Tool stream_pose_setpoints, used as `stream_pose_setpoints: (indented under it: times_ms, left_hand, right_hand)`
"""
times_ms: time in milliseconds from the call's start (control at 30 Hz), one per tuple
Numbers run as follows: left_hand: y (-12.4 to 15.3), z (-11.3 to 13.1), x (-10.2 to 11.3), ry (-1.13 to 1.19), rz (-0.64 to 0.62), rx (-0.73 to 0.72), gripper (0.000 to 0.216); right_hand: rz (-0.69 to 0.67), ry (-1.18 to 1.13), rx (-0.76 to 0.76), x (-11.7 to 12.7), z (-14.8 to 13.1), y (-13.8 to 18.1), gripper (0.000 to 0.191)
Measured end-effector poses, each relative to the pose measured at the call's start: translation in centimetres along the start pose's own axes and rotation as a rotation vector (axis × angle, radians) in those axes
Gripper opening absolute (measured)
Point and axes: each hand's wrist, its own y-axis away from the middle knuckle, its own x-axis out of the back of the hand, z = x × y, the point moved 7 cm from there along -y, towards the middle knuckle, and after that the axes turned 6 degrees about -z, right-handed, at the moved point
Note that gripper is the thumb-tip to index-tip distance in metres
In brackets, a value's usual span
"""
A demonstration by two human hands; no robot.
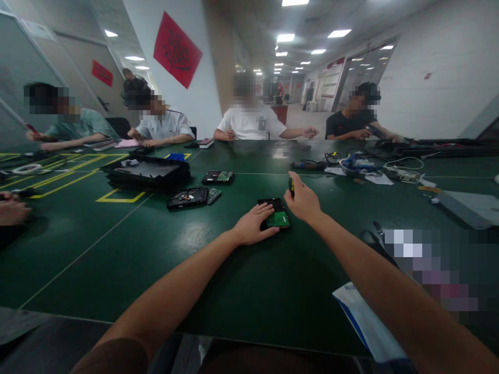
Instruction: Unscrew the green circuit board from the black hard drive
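Observation:
My left hand (pixel 255 224) lies over a hard drive (pixel 278 219) on the green table, fingers stretched across its left side and thumb at the near edge. The drive has a black casing and a green circuit board facing up. Just right of it and raised, my right hand (pixel 306 200) is closed around the black-and-yellow handle of a screwdriver (pixel 291 185); I cannot make out its tip. Beyond my left hand lie another hard drive (pixel 217 177) with a green board, an opened black drive (pixel 188 198) and a loose circuit board (pixel 214 195).
A black tray (pixel 146 170) stands at the left back. Cables (pixel 360 165) and a blue-handled tool (pixel 307 165) lie at the right back. Near my right forearm are a white-and-blue packet (pixel 370 322) and a grey metal case (pixel 465 208). Several people sit across the green table (pixel 187 280).

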Motion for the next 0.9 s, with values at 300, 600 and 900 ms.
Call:
stream_pose_setpoints:
  times_ms: [300, 600, 900]
  left_hand:
    - [0.1, -0.3, 0.0, 0.026, -0.022, -0.018, 0.074]
    - [0.2, -0.5, 0.0, 0.060, -0.023, -0.030, 0.069]
    - [0.1, -1.0, -0.1, 0.087, -0.011, -0.006, 0.071]
  right_hand:
    - [0.104, -0.162, 0.060, 0.0, 0.3, 3.2, 0.067]
    - [0.096, -0.178, 0.044, 0.3, 0.8, 4.0, 0.069]
    - [0.134, -0.210, 0.064, 0.5, 1.9, 3.7, 0.065]
